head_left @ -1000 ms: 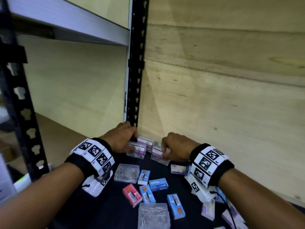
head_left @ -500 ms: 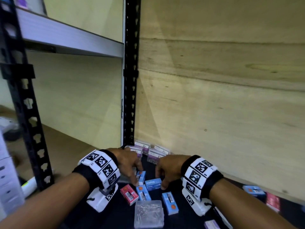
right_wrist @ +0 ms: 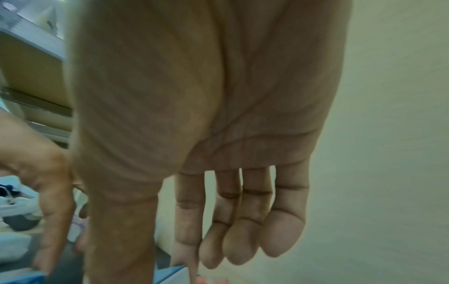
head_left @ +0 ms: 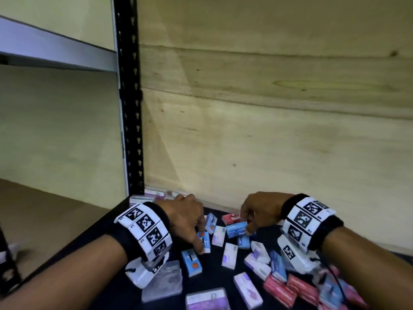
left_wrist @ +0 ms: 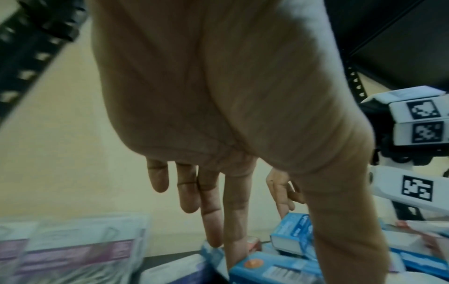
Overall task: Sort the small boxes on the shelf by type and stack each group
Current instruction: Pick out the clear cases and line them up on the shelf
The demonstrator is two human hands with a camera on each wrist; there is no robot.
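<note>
Small blue, red, white-purple and clear boxes lie scattered on the dark shelf (head_left: 116, 287). My left hand (head_left: 201, 246) reaches down and pinches a blue box with an orange dot (head_left: 205, 240) (left_wrist: 272, 269) between index finger (left_wrist: 235, 230) and thumb. My right hand (head_left: 245, 228) pinches another blue box (head_left: 236, 229) (right_wrist: 171, 274) by its end, just above a second blue box (head_left: 243, 241). Clear boxes with purple labels (head_left: 154, 195) (left_wrist: 73, 249) stand grouped in the back left corner.
A black perforated upright (head_left: 131, 108) rises at the back left, and a plywood wall (head_left: 268, 130) closes the back. Red boxes (head_left: 281, 289) pile up at the right, and a clear box (head_left: 166, 278) lies under my left wrist. A grey shelf (head_left: 55, 50) hangs above left.
Both hands have drawn back from the clear boxes in the corner to the loose boxes nearer me. Each now pinches a blue box. My view has swung right.
</note>
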